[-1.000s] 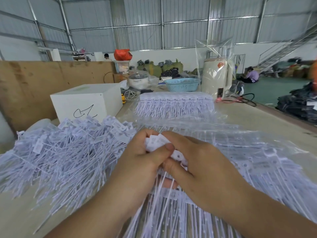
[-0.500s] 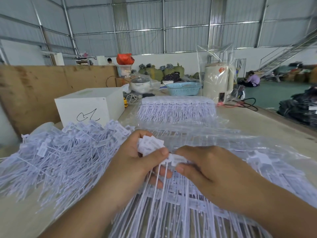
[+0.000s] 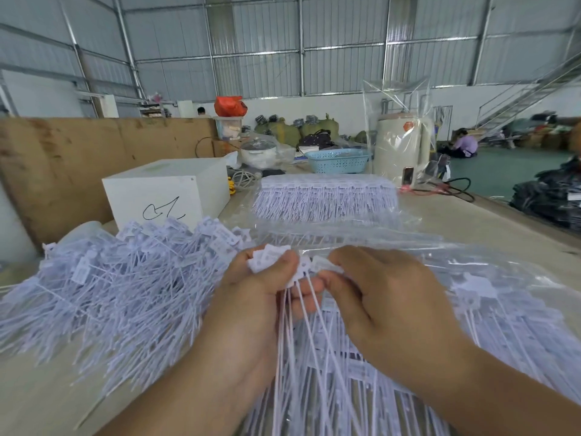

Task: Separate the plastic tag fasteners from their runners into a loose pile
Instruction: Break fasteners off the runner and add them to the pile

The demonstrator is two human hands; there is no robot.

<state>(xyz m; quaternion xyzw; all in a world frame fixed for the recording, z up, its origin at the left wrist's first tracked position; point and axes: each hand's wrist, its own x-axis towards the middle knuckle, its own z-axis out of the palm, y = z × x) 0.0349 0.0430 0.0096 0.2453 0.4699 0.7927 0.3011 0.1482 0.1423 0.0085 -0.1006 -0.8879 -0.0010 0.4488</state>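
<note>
Fasteners [image 3: 276,261] are bunched in my left hand [image 3: 251,313], right of the loose pile [image 3: 125,278]. My right hand [image 3: 386,306], pressed against it a second ago, now pinches the next head apart: another one is coming free.

Both forearms reach up from the near edge of the desk and meet at its middle. The left hand [image 3: 251,297] is curled, thumb pressed over its bent fingers, pinching a small bunch of tag fasteners [image 3: 270,258] by their heads. The right hand [image 3: 386,297] lies back-up just beside it, fingers curled under, fingertips closed on the next heads, nearly touching the left thumb.
</note>
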